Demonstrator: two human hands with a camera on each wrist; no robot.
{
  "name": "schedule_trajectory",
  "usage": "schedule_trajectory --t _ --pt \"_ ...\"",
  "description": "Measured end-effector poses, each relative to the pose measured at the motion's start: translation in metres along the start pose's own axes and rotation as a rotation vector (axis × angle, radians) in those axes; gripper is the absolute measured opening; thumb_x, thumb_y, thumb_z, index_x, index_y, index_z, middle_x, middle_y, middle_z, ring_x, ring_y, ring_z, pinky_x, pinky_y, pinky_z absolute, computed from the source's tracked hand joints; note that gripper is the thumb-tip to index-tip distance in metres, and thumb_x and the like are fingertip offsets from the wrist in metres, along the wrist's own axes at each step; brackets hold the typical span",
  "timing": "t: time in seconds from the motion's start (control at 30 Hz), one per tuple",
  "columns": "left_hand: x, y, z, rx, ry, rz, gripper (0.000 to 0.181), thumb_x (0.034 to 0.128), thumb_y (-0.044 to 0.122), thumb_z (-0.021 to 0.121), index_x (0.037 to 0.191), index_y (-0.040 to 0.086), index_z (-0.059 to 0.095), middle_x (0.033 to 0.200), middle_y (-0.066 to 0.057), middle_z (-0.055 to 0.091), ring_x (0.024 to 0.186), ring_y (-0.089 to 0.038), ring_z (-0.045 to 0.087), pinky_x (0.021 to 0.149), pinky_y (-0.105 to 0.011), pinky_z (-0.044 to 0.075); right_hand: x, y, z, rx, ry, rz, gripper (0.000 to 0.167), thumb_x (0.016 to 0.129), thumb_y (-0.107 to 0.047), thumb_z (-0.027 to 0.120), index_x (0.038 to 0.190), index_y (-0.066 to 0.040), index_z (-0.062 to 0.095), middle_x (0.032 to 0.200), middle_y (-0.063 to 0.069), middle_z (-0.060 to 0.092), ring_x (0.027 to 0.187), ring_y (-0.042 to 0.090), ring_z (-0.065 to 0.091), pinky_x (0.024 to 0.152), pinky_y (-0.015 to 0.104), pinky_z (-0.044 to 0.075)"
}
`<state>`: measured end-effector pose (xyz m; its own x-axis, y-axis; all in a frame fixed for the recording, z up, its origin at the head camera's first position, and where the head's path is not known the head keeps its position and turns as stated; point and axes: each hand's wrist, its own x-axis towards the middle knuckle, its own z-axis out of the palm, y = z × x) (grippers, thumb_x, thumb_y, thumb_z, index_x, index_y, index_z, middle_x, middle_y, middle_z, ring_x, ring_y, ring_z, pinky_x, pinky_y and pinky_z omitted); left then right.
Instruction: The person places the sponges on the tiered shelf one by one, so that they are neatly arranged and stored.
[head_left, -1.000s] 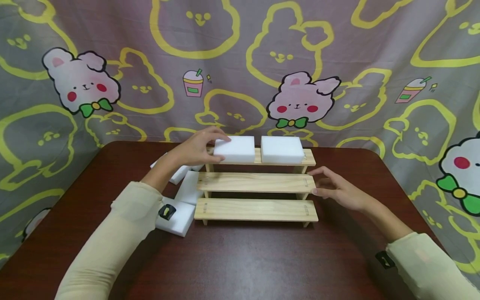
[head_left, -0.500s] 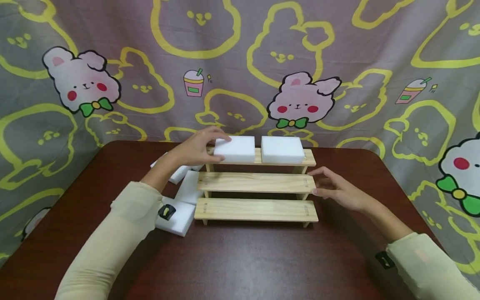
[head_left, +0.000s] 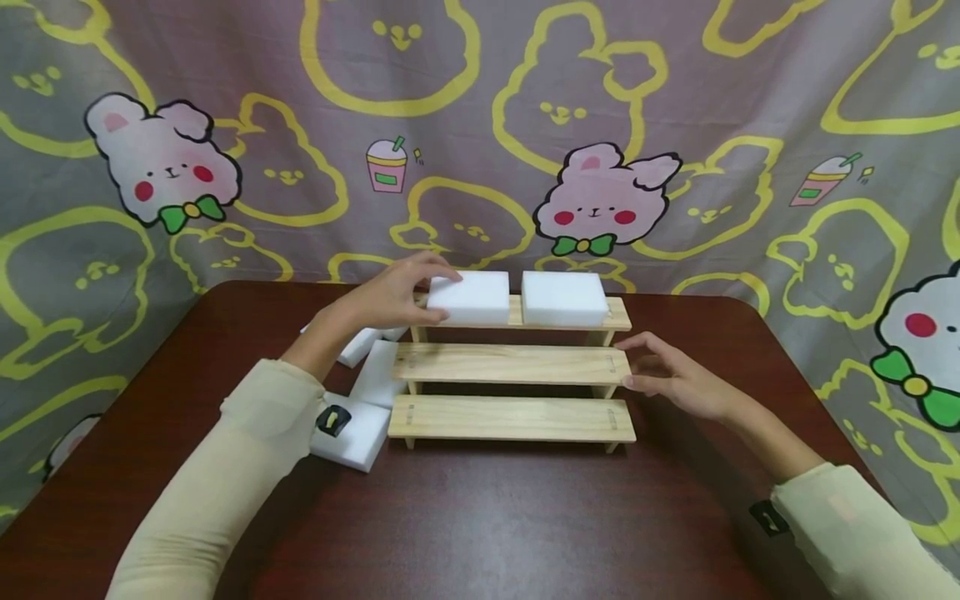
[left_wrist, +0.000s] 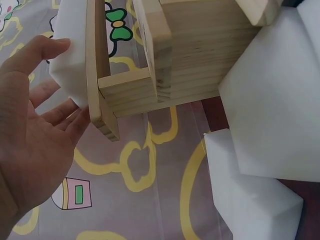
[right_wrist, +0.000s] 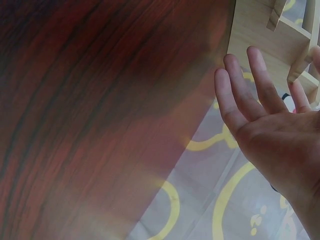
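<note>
Head view: gripping the left end of the left foam block (head_left: 471, 298) with the left hand (head_left: 388, 293), thumb at the near face, fingertips on top towards the back. Resting on the top tier (head_left: 621, 314) of the three-tier wooden stand (head_left: 510, 421), beside the right foam block (head_left: 566, 298), with a slim gap between. Best to line up by eye with the tier's front edge. Brace the stand with the right hand (head_left: 684, 383), thumb and forefinger narrowed on the right end of the middle tier (head_left: 510, 365). Avoid brushing the loose foam blocks (head_left: 358, 442) left of the stand on the desk (head_left: 510, 533).

Left wrist view: fingers curled round the same block, ending just short of the tier's left tip. Plain white, flat, rectangular, crisp-edged; probably soft and light, so squeeze gently.

Right wrist view: last three fingers stretched straight, free of the wood; firmness of the pinch impossible to tell.
</note>
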<state>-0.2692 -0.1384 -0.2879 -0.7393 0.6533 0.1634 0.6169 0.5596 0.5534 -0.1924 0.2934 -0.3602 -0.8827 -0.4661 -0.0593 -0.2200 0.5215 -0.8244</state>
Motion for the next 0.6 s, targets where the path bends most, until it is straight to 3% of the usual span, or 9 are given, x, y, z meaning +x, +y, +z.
schedule_trajectory --t 0.2,0.4,0.6 --pt "0.000 -0.001 -0.001 0.035 0.008 0.024 0.056 0.0878 0.016 0.078 0.139 0.002 0.061 0.146 -0.023 0.050 0.128 -0.039 0.052 0.104 -0.056 0.046 0.000 -0.001 0.000 0.002 -0.001 0.000 0.044 0.102 -0.014 0.065 0.141 -0.007 0.045 0.129 0.024 0.058 0.112 0.034 0.062 0.088 0.050 0.054" --pt "-0.005 -0.002 -0.007 -0.022 0.016 0.043 0.064 0.0881 0.014 0.079 0.146 0.002 0.054 0.151 -0.021 0.047 0.138 -0.038 0.044 0.110 -0.059 0.040 0.000 -0.001 0.001 0.001 0.000 -0.002 0.044 0.102 -0.015 0.065 0.140 -0.008 0.045 0.129 0.023 0.058 0.113 0.035 0.062 0.087 0.049 0.054" --pt "-0.020 -0.008 -0.017 -0.049 0.062 0.001 0.062 0.0919 0.016 0.075 0.148 0.003 0.052 0.154 -0.019 0.046 0.146 -0.038 0.038 0.113 -0.057 0.038 0.000 0.000 0.001 -0.004 0.004 -0.002 0.044 0.102 -0.015 0.065 0.140 -0.008 0.045 0.128 0.022 0.059 0.112 0.034 0.062 0.087 0.047 0.054"
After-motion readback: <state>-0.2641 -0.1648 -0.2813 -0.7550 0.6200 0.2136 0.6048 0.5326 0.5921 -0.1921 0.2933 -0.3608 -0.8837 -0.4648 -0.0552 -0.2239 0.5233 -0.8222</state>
